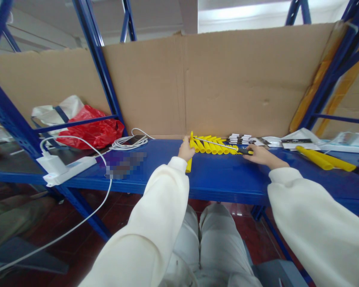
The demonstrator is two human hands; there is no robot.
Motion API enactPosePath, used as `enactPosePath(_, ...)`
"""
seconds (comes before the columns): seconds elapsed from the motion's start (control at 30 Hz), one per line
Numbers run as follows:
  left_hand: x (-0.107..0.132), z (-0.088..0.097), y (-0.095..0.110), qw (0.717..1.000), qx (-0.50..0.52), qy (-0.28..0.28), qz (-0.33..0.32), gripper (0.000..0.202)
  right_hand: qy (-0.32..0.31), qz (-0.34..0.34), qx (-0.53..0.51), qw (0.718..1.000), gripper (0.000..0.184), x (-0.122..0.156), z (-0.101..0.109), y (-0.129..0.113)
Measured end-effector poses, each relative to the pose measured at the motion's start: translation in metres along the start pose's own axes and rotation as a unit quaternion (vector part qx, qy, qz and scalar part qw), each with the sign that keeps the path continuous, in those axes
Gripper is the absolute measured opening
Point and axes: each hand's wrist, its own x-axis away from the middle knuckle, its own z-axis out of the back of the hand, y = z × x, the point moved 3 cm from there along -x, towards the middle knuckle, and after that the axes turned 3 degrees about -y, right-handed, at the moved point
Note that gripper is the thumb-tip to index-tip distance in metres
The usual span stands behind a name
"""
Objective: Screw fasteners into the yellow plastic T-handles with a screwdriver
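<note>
My left hand (pixel 186 150) is closed around a yellow tube (pixel 190 153) that it holds upright on the blue shelf (pixel 221 179). My right hand (pixel 259 154) grips the dark handle of a screwdriver (pixel 224 146), whose thin metal shaft lies across a row of several yellow tubes (pixel 215 146) toward the left hand. Both arms wear white sleeves.
A white power strip (pixel 66 168) with a plugged-in charger and cable sits at the shelf's left. A red bag (pixel 92 126), a coiled white cable (pixel 127 142), small black-and-white packs (pixel 239 138) and two long yellow tubes (pixel 324 159) lie around. Cardboard (pixel 215 83) backs the shelf.
</note>
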Motion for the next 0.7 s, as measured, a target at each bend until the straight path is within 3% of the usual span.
enactPosePath(0.27, -0.0003, -0.0006, -0.0009, 1.0, -0.003, 0.003, -0.002, 0.064, 0.022, -0.004, 0.004, 1.0, 0.018, -0.0007, 0.0033, 0.0016)
enactPosePath(0.47, 0.0002, 0.0001, 0.0017, 1.0, 0.0, 0.003, -0.011, 0.066, 0.006, -0.042, -0.003, 0.999, 0.034, -0.0002, 0.0004, 0.0027)
enactPosePath(0.7, -0.0005, 0.0002, -0.001, 1.0, -0.003, -0.003, -0.004, 0.066, -0.02, -0.017, -0.036, 0.999, 0.009, -0.0006, -0.0013, 0.0018)
